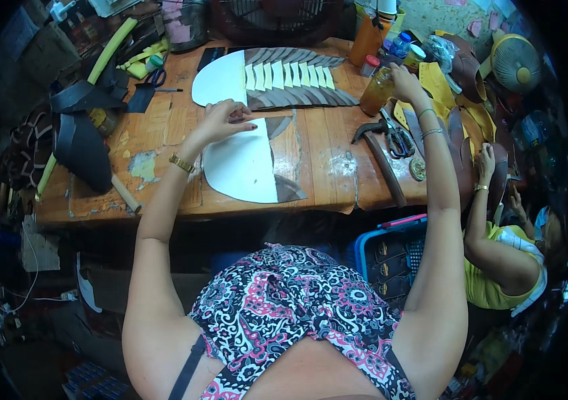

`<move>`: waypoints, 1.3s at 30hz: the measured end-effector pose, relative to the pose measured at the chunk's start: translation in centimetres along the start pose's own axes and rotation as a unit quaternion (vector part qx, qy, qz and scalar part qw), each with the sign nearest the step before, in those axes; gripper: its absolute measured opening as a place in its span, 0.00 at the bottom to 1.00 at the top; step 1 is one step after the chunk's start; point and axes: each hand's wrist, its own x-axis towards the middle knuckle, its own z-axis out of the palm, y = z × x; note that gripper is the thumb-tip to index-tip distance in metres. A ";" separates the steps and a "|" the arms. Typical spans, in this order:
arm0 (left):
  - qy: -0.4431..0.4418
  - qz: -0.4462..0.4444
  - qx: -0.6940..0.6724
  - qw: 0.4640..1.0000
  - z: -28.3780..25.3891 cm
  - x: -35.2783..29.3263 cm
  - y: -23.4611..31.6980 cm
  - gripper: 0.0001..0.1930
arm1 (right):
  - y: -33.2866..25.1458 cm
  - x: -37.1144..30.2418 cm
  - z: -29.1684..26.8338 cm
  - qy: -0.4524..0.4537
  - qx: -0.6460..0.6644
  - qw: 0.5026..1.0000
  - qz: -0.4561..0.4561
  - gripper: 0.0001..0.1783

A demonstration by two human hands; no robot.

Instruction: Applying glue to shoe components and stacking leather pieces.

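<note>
My left hand is at the upper edge of a white rounded sheet, its fingers loosely bent and its thumb apart, with nothing seen in it. Grey-brown pieces stick out from under the sheet's straight right side. Beyond it lies a second white rounded sheet, beside overlapping rows of grey-brown pieces with pale yellow-white strips between them. My right hand is closed at the mouth of a jar of amber liquid; what its fingers hold is hidden.
A hammer and scissors lie near my right forearm. Bottles, yellow pieces and a small fan crowd the right side. Dark curved pieces lie at left. Another person sits at right, by a blue basket.
</note>
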 end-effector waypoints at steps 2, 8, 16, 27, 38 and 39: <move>0.008 -0.030 -0.029 0.999 0.8 -1.2 -0.6 0.28 | 0.3 0.4 -0.6 -0.022 0.038 0.999 0.025 0.12; 0.040 -0.008 -0.024 0.999 1.3 -2.3 -0.8 0.28 | -2.0 -3.9 -2.8 0.290 0.170 0.940 -0.058 0.27; 0.005 -0.042 -0.086 0.995 1.3 -1.7 -1.1 0.28 | -7.7 -10.2 -1.3 0.307 0.185 0.932 -0.048 0.24; 0.025 -0.016 -0.101 0.994 1.7 -2.1 -1.7 0.28 | -23.7 -10.5 7.4 -0.031 0.542 0.795 -0.272 0.28; 0.021 -0.016 -0.124 0.992 1.9 -2.0 -2.2 0.27 | -24.9 -8.5 7.6 -0.029 0.372 0.878 -0.301 0.33; 0.020 -0.008 -0.123 0.992 1.9 -2.0 -2.2 0.27 | -24.8 -8.5 7.7 -0.030 0.371 0.878 -0.300 0.33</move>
